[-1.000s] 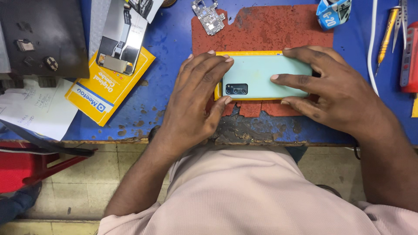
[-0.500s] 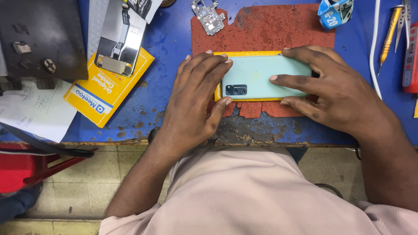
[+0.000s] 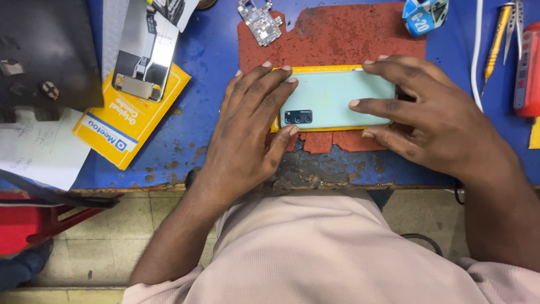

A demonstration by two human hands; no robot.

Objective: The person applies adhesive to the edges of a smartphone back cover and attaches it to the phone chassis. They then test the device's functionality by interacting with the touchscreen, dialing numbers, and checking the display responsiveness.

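Since a moment ago little has shifted: our hands have stayed pressed on the phone (image 3: 332, 100), and only the view has drifted a touch. The phone lies face down, its pale green back up with the small dark camera strip toward our left, resting inside a yellow frame (image 3: 318, 70) on a worn red mat (image 3: 337, 39) on the blue table (image 3: 208, 62). Our left hand (image 3: 250, 132) lies flat with the fingers spread over the phone's left end, the thumb touching its near edge just beside the camera strip; its grip is released, pressing rather than closing round anything. Our right hand (image 3: 433, 121) arches over the phone's right end, fingertips on the far edge and on the back, thumb at the near edge, so the grip clasps the phone loosely from both sides. A small circuit board (image 3: 260, 21) lies on the mat's far left corner. To the left sits a yellow box (image 3: 121, 132) with a shiny phone panel (image 3: 145, 53) on it, beside some white paper (image 3: 39, 149). A yellow screwdriver (image 3: 498, 36) lies far right.
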